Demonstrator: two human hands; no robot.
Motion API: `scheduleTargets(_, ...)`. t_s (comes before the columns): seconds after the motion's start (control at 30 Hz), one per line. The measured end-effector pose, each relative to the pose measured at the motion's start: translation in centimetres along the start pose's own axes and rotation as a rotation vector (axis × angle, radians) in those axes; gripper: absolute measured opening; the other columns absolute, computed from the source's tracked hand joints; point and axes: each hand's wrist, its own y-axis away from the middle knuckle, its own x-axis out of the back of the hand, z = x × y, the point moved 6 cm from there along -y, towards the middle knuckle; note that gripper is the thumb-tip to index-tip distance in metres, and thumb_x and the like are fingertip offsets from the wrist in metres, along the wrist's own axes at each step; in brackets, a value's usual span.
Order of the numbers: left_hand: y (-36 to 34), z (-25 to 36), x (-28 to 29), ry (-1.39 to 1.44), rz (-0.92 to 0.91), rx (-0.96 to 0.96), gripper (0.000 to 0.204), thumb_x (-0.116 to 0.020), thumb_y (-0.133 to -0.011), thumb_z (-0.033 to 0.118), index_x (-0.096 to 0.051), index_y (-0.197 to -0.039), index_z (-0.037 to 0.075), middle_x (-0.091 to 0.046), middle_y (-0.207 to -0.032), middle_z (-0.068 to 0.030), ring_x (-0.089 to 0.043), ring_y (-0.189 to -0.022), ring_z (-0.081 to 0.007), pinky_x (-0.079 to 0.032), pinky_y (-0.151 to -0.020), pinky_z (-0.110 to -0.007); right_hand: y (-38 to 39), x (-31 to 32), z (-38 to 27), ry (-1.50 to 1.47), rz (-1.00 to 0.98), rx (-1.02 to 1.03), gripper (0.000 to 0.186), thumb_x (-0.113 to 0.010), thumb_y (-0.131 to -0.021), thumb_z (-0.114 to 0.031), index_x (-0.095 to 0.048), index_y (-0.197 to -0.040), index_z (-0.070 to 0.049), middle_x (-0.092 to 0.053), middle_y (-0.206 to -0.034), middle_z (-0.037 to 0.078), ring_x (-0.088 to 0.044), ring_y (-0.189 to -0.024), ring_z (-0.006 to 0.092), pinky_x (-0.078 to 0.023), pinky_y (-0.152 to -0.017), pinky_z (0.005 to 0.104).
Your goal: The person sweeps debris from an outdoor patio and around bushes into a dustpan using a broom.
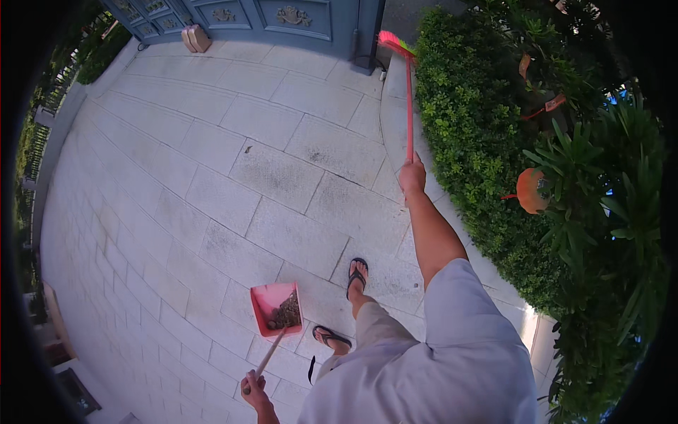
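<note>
With my right arm stretched ahead, my right hand [412, 177] is closed around the pink handle of a broom [409, 106]. The broom's head, with pink and yellow-green bristles, is raised at the far end beside the hedge. My left hand [256, 387] grips the end of the long handle of a pink dustpan [263, 300], low on the left. Inside the dustpan lies a heap of brown debris [287, 311], gathered toward its right side. The dustpan is near my sandalled feet, over the paving.
Pale stone paving [205, 191] spreads ahead and left. A trimmed green hedge [480, 141] behind a low stone kerb runs along the right, with leafy plants and an orange round ornament [531, 191]. A blue-grey gate [247, 25] closes the far side; a tan block-like object [196, 39] stands before it.
</note>
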Motion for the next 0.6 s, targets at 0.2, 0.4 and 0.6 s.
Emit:
scheduleTargets(0.2,4.0,2.9,-5.9,-0.021,-0.048,0.001,0.04,-0.069,-0.11,0.037,-0.073,-0.125,-0.001,-0.076,-0.109,-0.0106,-0.073,-0.088,-0.0171,-0.063,-0.083,-0.031,-14.2,-1.4,-1.2,0.202,-0.145,0.002,0.061,-0.05,-0.106,-0.022,-0.047,-0.166,-0.018,-0.068,-0.146,0.024,-0.069,-0.129,0.0442,-0.056,-0.109,0.0505)
scheduleTargets(0.4,5.7,3.2,-6.1,-0.035,-0.145,-0.01,0.041,-0.067,-0.112,0.037,-0.072,-0.126,-0.002,-0.077,-0.116,-0.0121,-0.075,-0.093,-0.0182,-0.063,-0.089,-0.032,-7.0,3.0,8.6,0.418,-0.129,0.076,0.068,-0.047,-0.109,-0.026,-0.029,-0.174,-0.021,-0.069,-0.145,0.025,-0.067,-0.131,0.0464,-0.054,-0.109,0.0534)
scheduleTargets(0.6,5.3,-1.2,-2.9,-0.026,-0.296,-0.067,0.043,-0.068,-0.111,0.038,-0.071,-0.125,-0.003,-0.077,-0.119,-0.0127,-0.075,-0.092,-0.0183,-0.063,-0.086,-0.032,12.8,15.2,23.9,0.506,-0.184,-0.133,0.064,-0.041,-0.115,-0.037,-0.021,-0.176,-0.034,-0.07,-0.144,0.022,-0.069,-0.13,0.0447,-0.053,-0.109,0.0558)
